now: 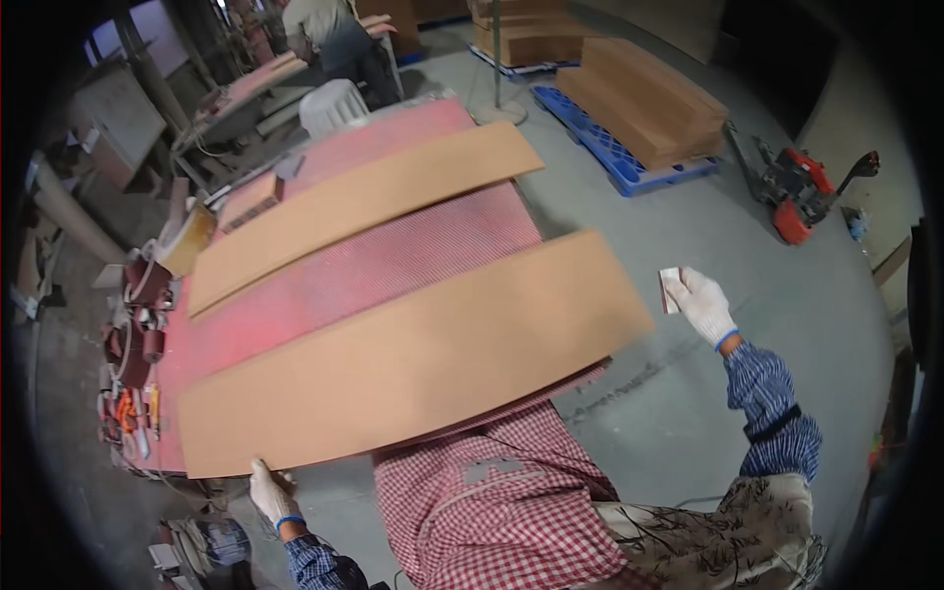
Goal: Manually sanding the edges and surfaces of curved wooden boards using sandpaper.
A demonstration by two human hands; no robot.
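A long tan wooden board (413, 359) lies across the near side of a table covered in red ribbed matting (393, 258). My left hand (272, 495), in a white glove, grips its near edge close to the left end, thumb on top and fingers underneath. Off the board's right end, my gloved right hand (706, 303) is raised above the floor. Its fingers are closed on a small sandpaper pad (670, 290), pale with a reddish-brown edge. Farther back on the matting rests a second tan board (364, 204), touched by neither hand.
Sandpaper rolls (147, 285), a tape roll (187, 241) and small tools (133, 408) crowd the table's left side. A brown block (253, 202) lies behind. Stacked boards (644, 103) sit on a blue pallet (590, 133); a red pallet jack (801, 187) stands right. Another person (339, 44) works at the back.
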